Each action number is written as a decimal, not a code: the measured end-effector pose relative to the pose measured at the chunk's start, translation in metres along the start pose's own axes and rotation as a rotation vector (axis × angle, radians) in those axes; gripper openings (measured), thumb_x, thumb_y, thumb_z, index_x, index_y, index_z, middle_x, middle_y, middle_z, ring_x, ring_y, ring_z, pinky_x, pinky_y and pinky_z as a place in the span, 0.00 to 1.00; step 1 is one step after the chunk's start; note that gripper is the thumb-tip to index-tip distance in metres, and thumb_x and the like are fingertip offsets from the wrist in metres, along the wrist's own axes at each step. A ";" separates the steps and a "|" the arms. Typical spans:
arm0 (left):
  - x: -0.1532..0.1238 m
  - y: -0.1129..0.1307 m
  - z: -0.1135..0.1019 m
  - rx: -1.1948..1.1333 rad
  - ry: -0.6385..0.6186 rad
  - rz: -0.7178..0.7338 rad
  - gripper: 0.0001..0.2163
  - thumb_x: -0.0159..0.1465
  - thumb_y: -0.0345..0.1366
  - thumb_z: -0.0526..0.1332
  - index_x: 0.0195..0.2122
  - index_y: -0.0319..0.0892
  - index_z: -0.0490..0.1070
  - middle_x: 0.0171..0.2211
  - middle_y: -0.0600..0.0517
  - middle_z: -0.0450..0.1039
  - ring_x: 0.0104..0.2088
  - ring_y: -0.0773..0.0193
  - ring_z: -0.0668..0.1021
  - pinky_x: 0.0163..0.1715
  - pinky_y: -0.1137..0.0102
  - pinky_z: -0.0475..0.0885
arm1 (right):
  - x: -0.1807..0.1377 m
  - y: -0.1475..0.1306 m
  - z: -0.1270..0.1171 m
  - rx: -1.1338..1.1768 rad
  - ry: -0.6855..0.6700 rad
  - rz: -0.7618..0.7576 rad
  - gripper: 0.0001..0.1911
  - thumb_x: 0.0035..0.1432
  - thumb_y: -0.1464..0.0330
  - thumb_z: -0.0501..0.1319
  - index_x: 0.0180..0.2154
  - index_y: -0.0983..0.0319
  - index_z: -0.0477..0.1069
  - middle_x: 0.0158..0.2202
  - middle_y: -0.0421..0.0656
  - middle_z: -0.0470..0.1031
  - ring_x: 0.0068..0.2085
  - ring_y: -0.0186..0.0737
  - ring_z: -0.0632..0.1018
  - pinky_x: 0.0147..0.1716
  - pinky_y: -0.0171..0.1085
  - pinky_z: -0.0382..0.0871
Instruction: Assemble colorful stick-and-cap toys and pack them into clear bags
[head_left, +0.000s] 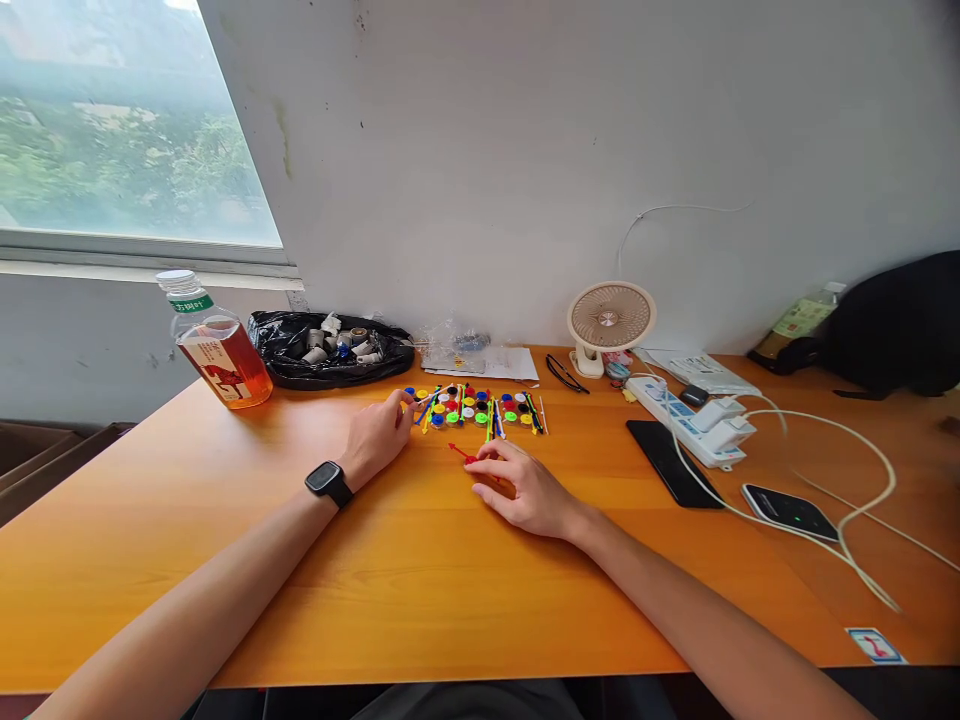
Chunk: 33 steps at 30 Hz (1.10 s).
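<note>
Leftward, the left hand [377, 440] bends its fingers at multicoloured plastic discs [468, 412], seemingly grouped for easy reach; whether it grips any, I cannot tell. The right hand [531, 490], thumb parted, touches a red arrow-tipped stick [459, 453] on the orange-brown wooden table [420, 600], apparently steadying it.

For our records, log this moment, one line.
left hand: at left end of coloured pieces, hold unclear | right hand: touching red arrow-tipped piece

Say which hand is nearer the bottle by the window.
Left. The left grip is to the bottle's right, by the coloured pieces; the right grip farther right, at a red piece.
</note>
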<state>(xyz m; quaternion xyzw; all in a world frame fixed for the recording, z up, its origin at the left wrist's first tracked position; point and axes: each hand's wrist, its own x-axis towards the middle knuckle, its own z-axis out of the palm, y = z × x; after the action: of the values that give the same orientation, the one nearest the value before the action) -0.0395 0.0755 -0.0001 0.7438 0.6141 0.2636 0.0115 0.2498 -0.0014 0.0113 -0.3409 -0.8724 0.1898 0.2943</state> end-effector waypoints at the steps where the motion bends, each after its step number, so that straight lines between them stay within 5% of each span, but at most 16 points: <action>1: -0.001 0.001 0.000 -0.019 0.007 -0.001 0.14 0.76 0.45 0.52 0.51 0.45 0.72 0.31 0.52 0.82 0.29 0.58 0.80 0.27 0.68 0.58 | 0.000 0.001 0.000 -0.002 0.003 0.003 0.14 0.69 0.66 0.64 0.55 0.55 0.80 0.51 0.49 0.75 0.51 0.47 0.78 0.55 0.46 0.75; 7: -0.012 0.013 -0.003 -0.200 -0.029 0.094 0.14 0.79 0.48 0.47 0.50 0.46 0.66 0.28 0.55 0.79 0.24 0.60 0.77 0.27 0.68 0.57 | 0.001 0.001 -0.002 -0.013 0.059 0.025 0.09 0.68 0.66 0.65 0.49 0.56 0.78 0.50 0.47 0.74 0.49 0.46 0.78 0.53 0.46 0.74; 10: -0.019 0.023 -0.006 -0.305 -0.115 0.227 0.12 0.79 0.46 0.47 0.47 0.46 0.63 0.29 0.54 0.78 0.25 0.60 0.76 0.29 0.68 0.59 | 0.003 0.000 -0.003 -0.017 0.205 0.071 0.04 0.69 0.65 0.64 0.43 0.58 0.73 0.43 0.45 0.74 0.43 0.44 0.77 0.47 0.43 0.73; 13: -0.029 0.036 -0.010 -0.385 -0.201 0.316 0.11 0.79 0.44 0.47 0.44 0.46 0.62 0.28 0.54 0.76 0.26 0.60 0.75 0.30 0.67 0.61 | 0.003 0.000 -0.006 0.001 0.345 0.151 0.11 0.69 0.62 0.65 0.49 0.57 0.68 0.41 0.44 0.74 0.37 0.42 0.75 0.40 0.41 0.72; 16: -0.038 0.046 -0.011 -0.424 -0.257 0.357 0.11 0.79 0.44 0.48 0.43 0.46 0.62 0.27 0.54 0.74 0.25 0.60 0.74 0.29 0.67 0.60 | 0.002 0.001 -0.008 0.025 0.283 0.145 0.11 0.72 0.62 0.62 0.52 0.56 0.69 0.42 0.43 0.76 0.36 0.40 0.75 0.39 0.40 0.71; 21: -0.042 0.051 -0.009 -0.453 -0.264 0.373 0.11 0.79 0.44 0.48 0.44 0.46 0.63 0.29 0.54 0.74 0.26 0.61 0.73 0.29 0.67 0.60 | 0.002 -0.003 -0.007 0.037 0.147 0.116 0.11 0.77 0.63 0.56 0.43 0.58 0.76 0.38 0.43 0.79 0.35 0.39 0.76 0.36 0.38 0.69; 27: -0.036 0.044 -0.009 -0.473 -0.260 0.300 0.12 0.79 0.44 0.46 0.48 0.45 0.64 0.27 0.55 0.72 0.27 0.61 0.73 0.32 0.66 0.63 | 0.003 -0.006 -0.008 0.036 0.152 0.013 0.10 0.76 0.65 0.57 0.44 0.56 0.78 0.45 0.46 0.82 0.49 0.47 0.80 0.53 0.47 0.73; 33: -0.033 0.039 -0.007 -0.574 -0.215 0.243 0.11 0.76 0.37 0.44 0.51 0.44 0.63 0.26 0.56 0.67 0.27 0.59 0.70 0.35 0.65 0.68 | 0.002 -0.001 -0.005 0.019 0.009 -0.079 0.09 0.73 0.71 0.58 0.47 0.56 0.77 0.56 0.46 0.81 0.65 0.51 0.73 0.64 0.55 0.70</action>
<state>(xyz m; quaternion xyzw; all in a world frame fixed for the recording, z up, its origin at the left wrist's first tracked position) -0.0101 0.0337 0.0069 0.8017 0.4168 0.3452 0.2537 0.2512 -0.0007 0.0163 -0.3042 -0.8821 0.1847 0.3087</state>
